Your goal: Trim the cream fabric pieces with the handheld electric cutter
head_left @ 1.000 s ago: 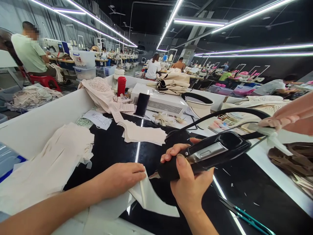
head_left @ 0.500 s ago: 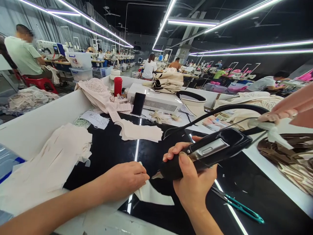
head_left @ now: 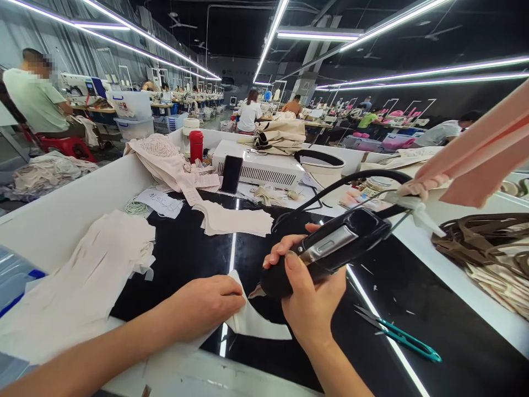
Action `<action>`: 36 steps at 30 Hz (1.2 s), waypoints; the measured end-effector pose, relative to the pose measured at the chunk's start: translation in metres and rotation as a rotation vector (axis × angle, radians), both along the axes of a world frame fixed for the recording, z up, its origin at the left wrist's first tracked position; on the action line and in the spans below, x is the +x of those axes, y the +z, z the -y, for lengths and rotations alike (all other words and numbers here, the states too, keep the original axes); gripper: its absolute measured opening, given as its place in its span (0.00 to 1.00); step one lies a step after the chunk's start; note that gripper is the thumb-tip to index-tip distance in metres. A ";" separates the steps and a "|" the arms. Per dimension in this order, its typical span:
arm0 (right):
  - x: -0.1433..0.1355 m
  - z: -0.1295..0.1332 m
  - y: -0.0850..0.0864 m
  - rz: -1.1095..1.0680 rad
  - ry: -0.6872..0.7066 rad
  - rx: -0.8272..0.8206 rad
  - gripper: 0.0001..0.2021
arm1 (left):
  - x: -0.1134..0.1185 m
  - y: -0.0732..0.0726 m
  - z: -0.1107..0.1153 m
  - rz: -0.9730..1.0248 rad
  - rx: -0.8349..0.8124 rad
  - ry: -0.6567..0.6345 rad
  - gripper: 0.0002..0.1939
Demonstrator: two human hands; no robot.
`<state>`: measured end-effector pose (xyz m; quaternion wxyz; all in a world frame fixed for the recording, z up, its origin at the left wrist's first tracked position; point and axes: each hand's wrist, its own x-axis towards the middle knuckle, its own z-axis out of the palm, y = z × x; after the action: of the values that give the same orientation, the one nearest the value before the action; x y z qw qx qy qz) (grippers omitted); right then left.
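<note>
My left hand (head_left: 210,303) is closed, fingers pinched on the upper left edge of a curved white fabric piece (head_left: 264,325) lying on the glossy black work surface (head_left: 194,248). In my right hand (head_left: 309,298) is a black corded handheld tool (head_left: 351,234) with a metal side plate. Fingers and thumb wrap round its body. The tool's rounded front end is beside the white piece; its underside is mostly hidden, so I cannot tell whether it touches. A thick black cord runs from the tool up to a pink cloth strip (head_left: 475,149) tied round it.
Teal-handled snips (head_left: 405,336) lie right of my right hand. Pale fabric pieces (head_left: 91,264) are heaped at the left; a cut stack (head_left: 235,218) lies ahead. Behind stand a phone (head_left: 231,173), a red bottle (head_left: 196,146) and a white vented box (head_left: 252,165). Brown strips (head_left: 479,237) lie far right.
The tool and my right hand have shifted left and slightly down in view, nearer the white piece. My left hand keeps its pinch. The camera view has moved slightly too.
</note>
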<state>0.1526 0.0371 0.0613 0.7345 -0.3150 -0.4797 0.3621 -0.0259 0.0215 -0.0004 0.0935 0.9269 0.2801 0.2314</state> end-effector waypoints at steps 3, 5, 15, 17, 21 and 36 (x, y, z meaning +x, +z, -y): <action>-0.002 0.000 0.000 -0.004 0.018 0.003 0.19 | -0.001 -0.002 0.000 -0.008 0.001 0.007 0.09; -0.003 0.001 0.000 -0.003 0.024 0.009 0.19 | -0.002 -0.003 0.000 -0.020 0.007 0.012 0.09; 0.002 0.005 0.000 0.005 0.015 0.008 0.19 | -0.004 0.002 0.002 -0.062 0.006 0.004 0.10; 0.004 0.008 0.000 -0.001 0.006 0.010 0.20 | -0.004 0.002 0.002 -0.059 0.005 0.002 0.10; 0.004 0.011 0.001 0.013 0.002 -0.011 0.20 | -0.004 0.002 0.002 -0.046 -0.005 0.004 0.10; 0.032 0.031 0.012 0.045 -0.078 0.028 0.19 | 0.004 0.011 0.007 -0.003 0.086 -0.043 0.11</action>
<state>0.1847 0.0060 0.0736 0.7416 -0.3313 -0.4883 0.3191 -0.0219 0.0148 0.0110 0.0580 0.9362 0.2503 0.2400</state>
